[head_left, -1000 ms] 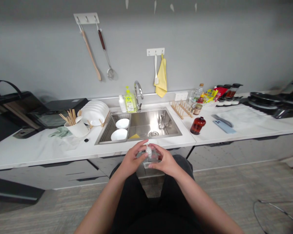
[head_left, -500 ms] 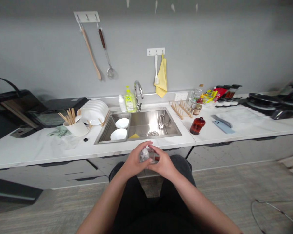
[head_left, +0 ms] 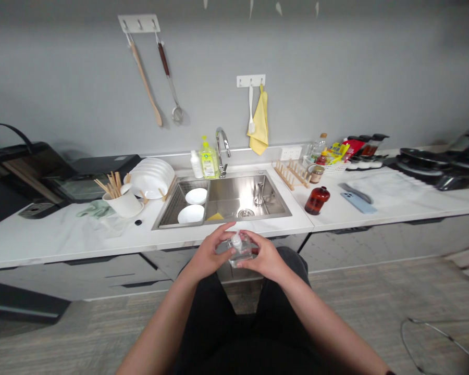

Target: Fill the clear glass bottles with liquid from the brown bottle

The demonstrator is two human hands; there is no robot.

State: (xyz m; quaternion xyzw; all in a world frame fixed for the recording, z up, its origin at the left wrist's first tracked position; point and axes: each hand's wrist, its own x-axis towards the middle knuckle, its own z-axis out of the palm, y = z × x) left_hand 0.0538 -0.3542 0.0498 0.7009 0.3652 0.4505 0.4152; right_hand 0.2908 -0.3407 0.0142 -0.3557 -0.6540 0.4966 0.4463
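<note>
A small clear bottle (head_left: 241, 255) with a white pump-like top is held in front of my body, just off the counter's front edge. My right hand (head_left: 266, 256) grips its right side, fingers behind and thumb in front. On the other side, my left hand (head_left: 211, 254) curves around the bottle with its thumb against it and the index finger raised. Part of the bottle is hidden by the fingers. Beyond the hands lies the steel sink (head_left: 222, 224), with two white bowls (head_left: 191, 214) in its left basket.
An amber bottle (head_left: 317, 201) stands right of the sink, near a blue phone (head_left: 358, 203) and a wooden rack (head_left: 291, 174). Left are white plates (head_left: 150, 179) and a chopstick holder (head_left: 123, 204). Yellow-green soap (head_left: 208, 161) stands beside the faucet (head_left: 222, 151).
My hands have spread slightly apart around the bottle, so more of it and its white top shows. The left index finger has lifted away. The counter items keep their places.
</note>
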